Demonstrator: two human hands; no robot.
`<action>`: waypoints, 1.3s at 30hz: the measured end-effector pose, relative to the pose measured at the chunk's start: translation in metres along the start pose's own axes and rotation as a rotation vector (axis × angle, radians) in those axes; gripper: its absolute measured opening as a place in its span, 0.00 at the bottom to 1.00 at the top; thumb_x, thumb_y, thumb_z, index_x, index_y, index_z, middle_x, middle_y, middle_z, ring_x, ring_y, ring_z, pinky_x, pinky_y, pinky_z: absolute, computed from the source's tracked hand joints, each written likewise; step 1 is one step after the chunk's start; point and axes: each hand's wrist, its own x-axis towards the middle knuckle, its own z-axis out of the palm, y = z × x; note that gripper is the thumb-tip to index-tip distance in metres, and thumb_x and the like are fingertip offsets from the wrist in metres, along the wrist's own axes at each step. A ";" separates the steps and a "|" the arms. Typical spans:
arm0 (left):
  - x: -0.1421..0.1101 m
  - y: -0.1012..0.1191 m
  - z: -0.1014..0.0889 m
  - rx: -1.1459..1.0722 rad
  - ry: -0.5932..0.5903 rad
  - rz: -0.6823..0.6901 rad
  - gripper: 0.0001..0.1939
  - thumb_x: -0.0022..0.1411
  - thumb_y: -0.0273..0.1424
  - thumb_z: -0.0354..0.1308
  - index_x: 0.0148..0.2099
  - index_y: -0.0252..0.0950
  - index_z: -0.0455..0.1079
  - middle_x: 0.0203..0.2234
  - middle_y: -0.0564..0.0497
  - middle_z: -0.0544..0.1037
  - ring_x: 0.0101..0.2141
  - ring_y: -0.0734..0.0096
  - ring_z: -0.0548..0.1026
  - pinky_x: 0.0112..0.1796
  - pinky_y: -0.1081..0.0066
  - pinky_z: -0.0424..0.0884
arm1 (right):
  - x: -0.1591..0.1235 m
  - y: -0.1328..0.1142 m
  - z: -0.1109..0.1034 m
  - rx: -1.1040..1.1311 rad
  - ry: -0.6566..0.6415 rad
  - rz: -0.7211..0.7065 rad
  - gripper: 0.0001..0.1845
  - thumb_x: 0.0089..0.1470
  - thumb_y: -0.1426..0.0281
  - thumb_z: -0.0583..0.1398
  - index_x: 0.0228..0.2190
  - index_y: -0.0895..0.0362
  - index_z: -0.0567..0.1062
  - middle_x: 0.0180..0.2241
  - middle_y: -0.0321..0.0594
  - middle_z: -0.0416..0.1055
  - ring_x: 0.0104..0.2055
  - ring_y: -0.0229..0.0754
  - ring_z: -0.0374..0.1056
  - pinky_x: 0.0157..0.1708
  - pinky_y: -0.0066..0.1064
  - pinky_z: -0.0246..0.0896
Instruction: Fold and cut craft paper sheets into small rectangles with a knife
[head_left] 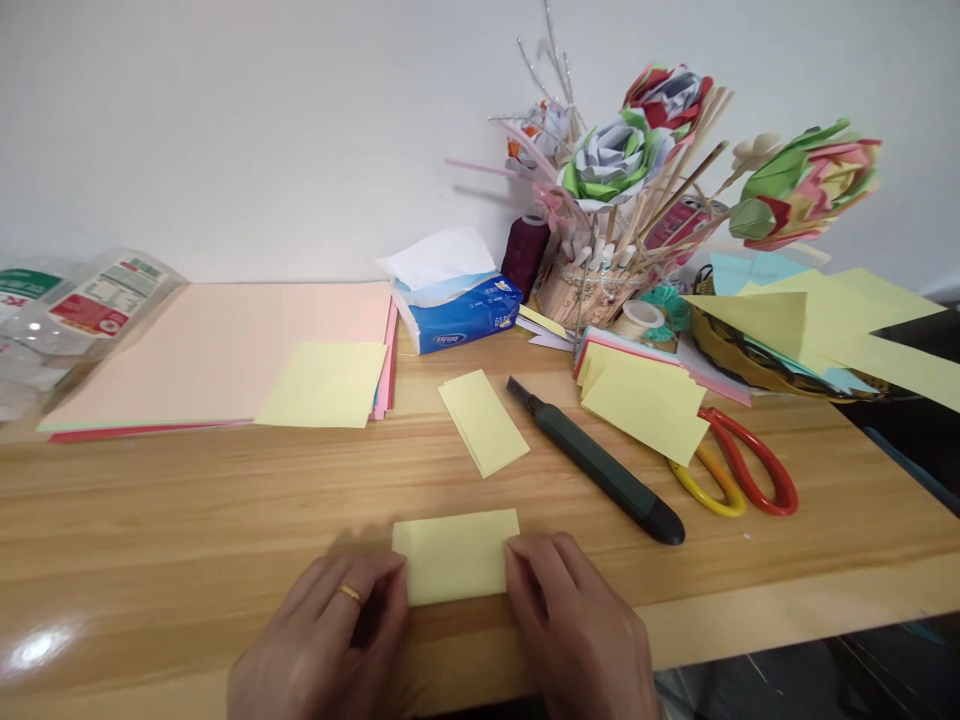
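Closely paired, both hands are reaching in over the near edge of the wooden table [187, 510], with their backs facing up and their fingers curling toward each other. The left hand [322, 625], wearing a gold ring [349, 593], is pinching the left end of a yellow paper rectangle [457, 562] between thumb and bent fingers; the right hand [581, 620] is gripping the right end likewise, slanting in from the lower right. The yellow paper rectangle is lying between them, just in from the near edge. Farther toward the far edge, overlapping yellow slips [486, 425] are resting beside a dark green tool [600, 465], which is pointing its black butt toward the right-hand near corner.
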 end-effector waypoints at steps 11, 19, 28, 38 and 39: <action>0.011 0.006 0.007 0.019 -0.003 0.302 0.22 0.61 0.21 0.47 0.52 0.50 0.67 0.52 0.51 0.71 0.55 0.55 0.63 0.53 0.49 0.56 | -0.001 0.001 -0.002 -0.027 0.065 -0.074 0.20 0.63 0.69 0.45 0.27 0.51 0.72 0.26 0.34 0.67 0.26 0.35 0.66 0.19 0.25 0.52; 0.016 0.006 0.005 0.087 -0.035 0.423 0.20 0.63 0.23 0.51 0.52 0.54 0.66 0.55 0.56 0.69 0.58 0.56 0.59 0.56 0.44 0.47 | -0.008 0.017 -0.009 0.022 0.231 -0.202 0.17 0.62 0.72 0.46 0.36 0.56 0.74 0.31 0.41 0.72 0.34 0.40 0.67 0.32 0.29 0.61; 0.015 0.010 -0.008 0.172 -0.022 0.633 0.18 0.67 0.24 0.41 0.50 0.40 0.70 0.42 0.53 0.78 0.48 0.72 0.71 0.61 0.61 0.34 | -0.034 -0.002 0.004 0.105 0.255 -0.368 0.21 0.63 0.62 0.47 0.46 0.60 0.73 0.47 0.39 0.73 0.52 0.38 0.64 0.56 0.33 0.49; -0.004 -0.026 -0.031 0.263 -0.083 0.694 0.21 0.66 0.22 0.38 0.54 0.36 0.66 0.56 0.50 0.68 0.61 0.64 0.55 0.61 0.54 0.37 | -0.035 0.016 -0.005 -0.020 0.169 -0.510 0.24 0.61 0.58 0.49 0.51 0.61 0.69 0.53 0.43 0.67 0.55 0.39 0.62 0.55 0.33 0.52; -0.004 -0.029 -0.031 0.263 -0.087 0.688 0.21 0.66 0.22 0.38 0.55 0.36 0.66 0.56 0.49 0.67 0.61 0.64 0.55 0.61 0.54 0.36 | -0.035 0.016 -0.005 -0.020 0.176 -0.507 0.25 0.61 0.57 0.49 0.50 0.61 0.69 0.54 0.43 0.67 0.56 0.40 0.62 0.55 0.34 0.51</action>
